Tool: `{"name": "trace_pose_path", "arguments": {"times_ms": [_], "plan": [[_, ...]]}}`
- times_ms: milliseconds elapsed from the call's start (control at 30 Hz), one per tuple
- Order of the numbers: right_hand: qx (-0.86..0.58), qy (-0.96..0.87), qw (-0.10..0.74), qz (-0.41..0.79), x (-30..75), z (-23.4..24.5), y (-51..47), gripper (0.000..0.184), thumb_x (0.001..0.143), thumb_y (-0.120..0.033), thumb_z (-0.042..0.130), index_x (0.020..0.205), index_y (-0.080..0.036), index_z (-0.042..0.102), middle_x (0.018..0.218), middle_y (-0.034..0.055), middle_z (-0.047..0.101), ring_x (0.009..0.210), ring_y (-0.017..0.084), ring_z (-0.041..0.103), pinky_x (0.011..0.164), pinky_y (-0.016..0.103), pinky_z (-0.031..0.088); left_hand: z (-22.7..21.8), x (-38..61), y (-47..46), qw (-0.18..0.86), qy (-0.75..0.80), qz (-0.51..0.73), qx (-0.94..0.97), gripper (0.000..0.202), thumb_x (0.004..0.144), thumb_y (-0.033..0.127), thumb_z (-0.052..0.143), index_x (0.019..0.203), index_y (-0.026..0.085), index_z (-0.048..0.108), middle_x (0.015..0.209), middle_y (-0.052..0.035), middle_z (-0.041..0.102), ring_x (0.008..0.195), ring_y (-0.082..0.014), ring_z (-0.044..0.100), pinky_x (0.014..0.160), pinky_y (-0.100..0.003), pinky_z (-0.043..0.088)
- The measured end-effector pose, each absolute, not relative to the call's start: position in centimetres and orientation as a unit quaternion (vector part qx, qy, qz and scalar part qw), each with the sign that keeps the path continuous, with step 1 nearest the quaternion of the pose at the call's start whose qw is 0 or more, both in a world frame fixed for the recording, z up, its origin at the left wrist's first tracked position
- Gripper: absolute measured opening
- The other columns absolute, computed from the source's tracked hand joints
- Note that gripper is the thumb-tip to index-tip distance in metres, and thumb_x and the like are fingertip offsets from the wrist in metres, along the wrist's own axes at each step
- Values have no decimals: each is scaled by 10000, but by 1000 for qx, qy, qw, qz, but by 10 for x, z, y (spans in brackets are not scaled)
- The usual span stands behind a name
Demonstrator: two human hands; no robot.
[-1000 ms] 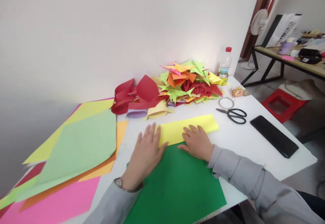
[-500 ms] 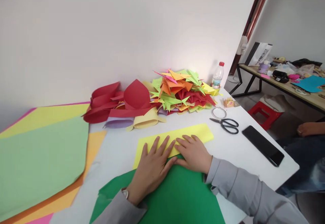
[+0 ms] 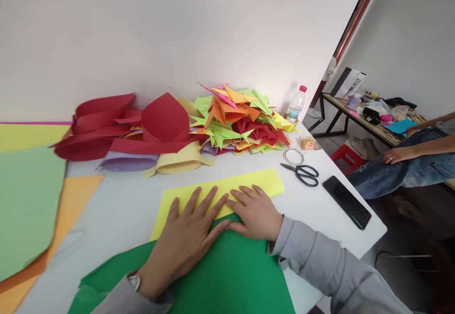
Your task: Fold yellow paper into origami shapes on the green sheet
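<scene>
A sheet of yellow paper [image 3: 265, 181], seemingly folded, lies across the white table beyond a large green sheet [image 3: 231, 276]. My left hand [image 3: 188, 235] rests on both with its fingers spread, fingertips on the yellow paper. Beside it, my right hand [image 3: 254, 212] presses on the yellow paper with fingers stretched out. The two hands nearly meet at the thumbs. Part of the yellow paper's near edge is hidden under the hands. To the right of the paper lie black-handled scissors [image 3: 302, 174] and a roll of tape [image 3: 293, 156].
Red paper shapes [image 3: 165, 117] and a pile of folded paper stars [image 3: 234, 115] line the wall. A bottle [image 3: 296, 105] and a phone [image 3: 346, 201] stand and lie at right. Large green paper [image 3: 28, 205] covers the left. A person in jeans [image 3: 408, 167] is by another table [image 3: 377, 129].
My view has shifted, so the table's things sit further left. Both hands stay flat on the yellow paper. The person at right has come further into view, now upright beside the other table.
</scene>
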State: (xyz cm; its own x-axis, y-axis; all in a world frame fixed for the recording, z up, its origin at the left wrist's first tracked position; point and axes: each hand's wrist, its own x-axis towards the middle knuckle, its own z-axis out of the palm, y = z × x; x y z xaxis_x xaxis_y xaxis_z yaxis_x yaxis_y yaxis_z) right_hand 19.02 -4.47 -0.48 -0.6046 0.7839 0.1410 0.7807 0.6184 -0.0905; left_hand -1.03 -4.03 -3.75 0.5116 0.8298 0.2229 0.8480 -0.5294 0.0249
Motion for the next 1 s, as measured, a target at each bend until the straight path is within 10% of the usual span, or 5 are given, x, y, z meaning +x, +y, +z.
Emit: {"name": "trace_pose_path", "arguments": {"times_ms": [333,1000], "plan": [[-413,-906,95,17,185,1,-58,582,945,-449,419,1422,-122,363,1479,145,403,1379,306,305,1126,563,207,-36,-9,-42,47,-482,-90,-870,699,903,649,243,1403,207,455,1518,-102,365,1388,-413,278,1041,-653,235],[-468,-878,50,91,183,-1,-67,814,858,-722,381,1498,-237,248,1567,56,253,1431,406,136,1121,664,128,-24,-6,-46,1,-504,-66,-861,722,905,670,231,1463,225,337,1544,-78,317,1424,-372,213,1096,-619,178]]}}
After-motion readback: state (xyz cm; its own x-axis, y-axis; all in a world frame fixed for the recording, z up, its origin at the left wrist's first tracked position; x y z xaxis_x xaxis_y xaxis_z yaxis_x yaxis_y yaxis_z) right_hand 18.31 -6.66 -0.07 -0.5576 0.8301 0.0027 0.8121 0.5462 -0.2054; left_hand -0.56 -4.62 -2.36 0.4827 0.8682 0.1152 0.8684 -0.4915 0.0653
